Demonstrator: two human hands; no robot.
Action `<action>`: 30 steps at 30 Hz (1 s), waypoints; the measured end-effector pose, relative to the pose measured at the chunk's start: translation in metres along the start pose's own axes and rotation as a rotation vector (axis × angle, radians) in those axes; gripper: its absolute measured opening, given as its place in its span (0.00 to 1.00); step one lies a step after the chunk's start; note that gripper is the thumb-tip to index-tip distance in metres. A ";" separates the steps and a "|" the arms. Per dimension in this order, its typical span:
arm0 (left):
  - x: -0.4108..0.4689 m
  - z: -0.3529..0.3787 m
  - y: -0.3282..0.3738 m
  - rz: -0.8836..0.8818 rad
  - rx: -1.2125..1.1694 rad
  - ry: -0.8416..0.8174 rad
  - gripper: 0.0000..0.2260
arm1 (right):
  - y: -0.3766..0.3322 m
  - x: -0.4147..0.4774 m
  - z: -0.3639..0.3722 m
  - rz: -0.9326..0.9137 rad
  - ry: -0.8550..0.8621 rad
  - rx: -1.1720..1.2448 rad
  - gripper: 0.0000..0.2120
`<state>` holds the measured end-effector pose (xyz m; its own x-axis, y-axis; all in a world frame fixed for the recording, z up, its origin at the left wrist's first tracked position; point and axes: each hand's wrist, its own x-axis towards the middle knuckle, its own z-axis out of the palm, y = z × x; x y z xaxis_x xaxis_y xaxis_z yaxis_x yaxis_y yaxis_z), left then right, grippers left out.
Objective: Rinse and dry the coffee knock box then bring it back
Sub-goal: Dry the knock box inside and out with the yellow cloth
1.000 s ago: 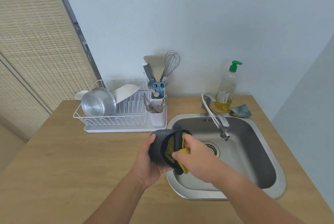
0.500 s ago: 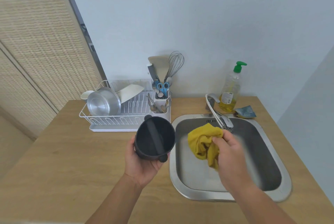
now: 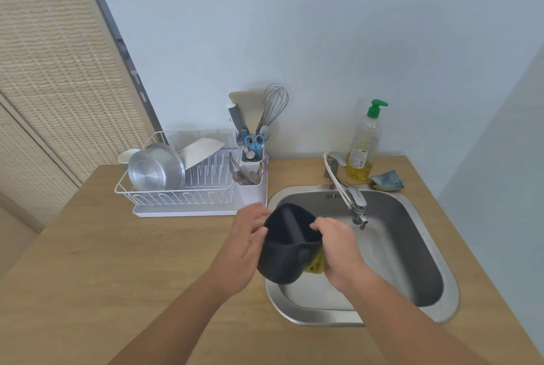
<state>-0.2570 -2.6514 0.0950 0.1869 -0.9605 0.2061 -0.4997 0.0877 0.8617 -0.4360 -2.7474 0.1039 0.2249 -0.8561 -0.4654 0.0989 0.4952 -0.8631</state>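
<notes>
A wooden countertop (image 3: 123, 270) carried a white dish rack (image 3: 188, 182) at the back left, a steel sink (image 3: 441, 303) set into it, a soap bottle (image 3: 363, 147), and what looked like a sponge (image 3: 387, 180) beside that.

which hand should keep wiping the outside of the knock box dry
Right hand: it has the yellow cloth pressed to the knock box. The left hand is bare, steadying the other side.

Only a crumpled corner of the yellow cloth (image 3: 316, 263) shows, the rest hidden between the right hand (image 3: 338, 250) and the black round knock box (image 3: 287, 250). Both forearms run off the bottom edge.
</notes>
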 end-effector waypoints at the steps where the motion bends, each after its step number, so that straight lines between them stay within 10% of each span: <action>1: -0.003 -0.004 0.001 0.093 0.093 -0.109 0.14 | -0.002 0.003 0.000 0.025 0.014 -0.024 0.02; 4: -0.004 -0.012 0.008 0.275 0.345 -0.347 0.15 | -0.011 0.008 -0.003 0.061 -0.004 -0.076 0.02; 10: 0.009 -0.008 0.020 0.254 0.641 -0.200 0.05 | -0.022 0.000 0.001 -0.014 -0.166 0.035 0.10; 14: 0.017 -0.008 0.025 -0.210 -0.026 -0.116 0.04 | -0.012 -0.023 0.010 -0.364 -0.193 -0.133 0.10; 19: 0.009 -0.009 0.023 -0.355 -0.435 -0.091 0.08 | 0.006 -0.018 -0.001 -0.852 -0.236 -0.865 0.11; 27: 0.001 -0.002 0.013 -0.367 -0.608 -0.081 0.09 | 0.007 -0.022 0.008 -0.816 -0.274 -1.015 0.26; 30: -0.009 -0.004 0.003 -0.304 -0.789 -0.167 0.18 | -0.028 -0.011 0.006 -0.471 -0.381 -0.602 0.16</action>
<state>-0.2567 -2.6412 0.0971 0.0597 -0.9929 -0.1033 0.2974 -0.0811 0.9513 -0.4354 -2.7505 0.1341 0.6111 -0.7911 -0.0268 -0.2436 -0.1558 -0.9573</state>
